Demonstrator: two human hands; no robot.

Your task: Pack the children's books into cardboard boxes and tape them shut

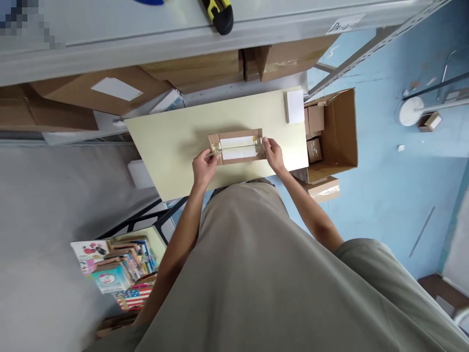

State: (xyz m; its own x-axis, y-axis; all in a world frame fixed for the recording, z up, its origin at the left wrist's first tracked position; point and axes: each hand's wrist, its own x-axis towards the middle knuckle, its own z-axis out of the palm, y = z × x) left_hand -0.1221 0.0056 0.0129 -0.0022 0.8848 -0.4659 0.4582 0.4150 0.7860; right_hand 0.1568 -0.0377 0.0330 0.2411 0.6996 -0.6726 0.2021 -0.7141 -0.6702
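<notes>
A flat brown cardboard box [238,134] with clear tape at both ends is held just over the pale yellow tabletop [172,142]. On its upper face are white labels [239,147], split by a strip running lengthwise. My left hand [204,167] grips the box's left end, thumb and fingers closed around the edge. At the opposite end, my right hand [273,154] pinches the right edge. A white stack of paper or small white box [295,106] lies at the table's far right corner.
To the right stands an open carton [339,129] with small boxes inside, and a taped box [324,189] below it. Large cartons [198,71] fill the shelf behind. A black-and-yellow tool handle [220,17] lies on the upper shelf. Books and flattened packaging [128,264] are stacked lower left.
</notes>
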